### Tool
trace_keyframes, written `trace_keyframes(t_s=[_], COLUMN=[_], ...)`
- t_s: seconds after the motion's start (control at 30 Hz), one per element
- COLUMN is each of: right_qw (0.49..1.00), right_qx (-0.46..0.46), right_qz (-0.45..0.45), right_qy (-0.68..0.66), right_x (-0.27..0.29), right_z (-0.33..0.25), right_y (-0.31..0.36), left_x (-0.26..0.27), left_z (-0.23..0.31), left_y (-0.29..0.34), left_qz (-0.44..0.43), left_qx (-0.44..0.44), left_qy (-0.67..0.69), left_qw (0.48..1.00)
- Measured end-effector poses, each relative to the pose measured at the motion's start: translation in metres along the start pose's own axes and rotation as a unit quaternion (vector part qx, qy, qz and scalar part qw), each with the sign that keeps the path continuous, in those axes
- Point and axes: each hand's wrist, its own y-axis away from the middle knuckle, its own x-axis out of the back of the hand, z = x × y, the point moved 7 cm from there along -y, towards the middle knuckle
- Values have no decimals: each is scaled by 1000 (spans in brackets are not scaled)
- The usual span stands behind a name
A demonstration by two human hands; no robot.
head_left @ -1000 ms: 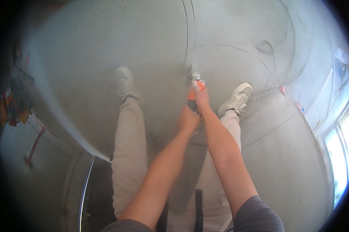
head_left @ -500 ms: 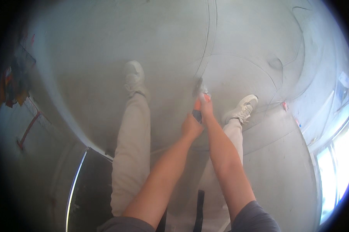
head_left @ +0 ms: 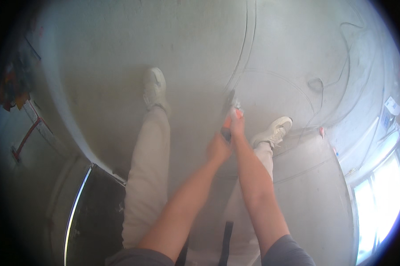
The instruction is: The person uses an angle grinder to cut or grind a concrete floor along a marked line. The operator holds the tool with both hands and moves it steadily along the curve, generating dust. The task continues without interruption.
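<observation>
Both my hands are wrapped round an orange and black angle grinder [head_left: 227, 123], held low over the grey concrete floor [head_left: 195, 48] between my feet. My left hand [head_left: 219, 148] closes on its rear end, while my right hand [head_left: 237, 126] grips farther forward, beside the head. A disc [head_left: 229, 100] stands on edge at the grinder's front, at the near end of two narrow parallel lines [head_left: 245, 40] in the floor. Dust blurs this spot, so I cannot tell how deep the disc sits.
My left shoe [head_left: 154, 88] and right shoe [head_left: 274, 132] stand either side of the grinder. A thin cable [head_left: 344, 66] loops across the floor at right. Jumbled items [head_left: 15, 91] lie far left. A dark opening with a bright metal edge [head_left: 78, 204] is near left; a bright window [head_left: 379, 199] at right.
The view has shifted slightly. Both hands still hold the grinder in nearly the same place between my feet, and dust still hangs around it.
</observation>
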Motion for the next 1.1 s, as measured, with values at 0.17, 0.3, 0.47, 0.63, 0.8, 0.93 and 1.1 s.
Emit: trace_keyframes(t_s=[0.17, 0.3, 0.47, 0.63, 0.8, 0.93, 1.1], right_qw=[998, 998, 998, 998, 999, 998, 996], right_qx=[-25, -60, 13, 25, -44, -54, -57], right_qz=[53, 23, 56, 40, 5, -11, 70], right_qy=[36, 4, -16, 28, 29, -3, 22], right_x=[6, -8, -6, 12, 21, 16, 21], right_z=[-3, 14, 8, -26, -38, -30, -25], right_y=[9, 26, 18, -14, -30, -24, -28], left_x=[-4, 1, 5, 9, 7, 2, 3], left_z=[0, -22, -19, 20, 42, 34, 33], left_y=[-2, 3, 5, -6, -4, -6, -8], left_qz=[-8, -19, -18, -16, 11, -26, -15], left_qx=[14, 30, 28, -11, -18, 16, 10], left_qy=[21, 1, 1, 52, 52, 39, 42], left_qw=[1000, 999, 999, 998, 998, 999, 999])
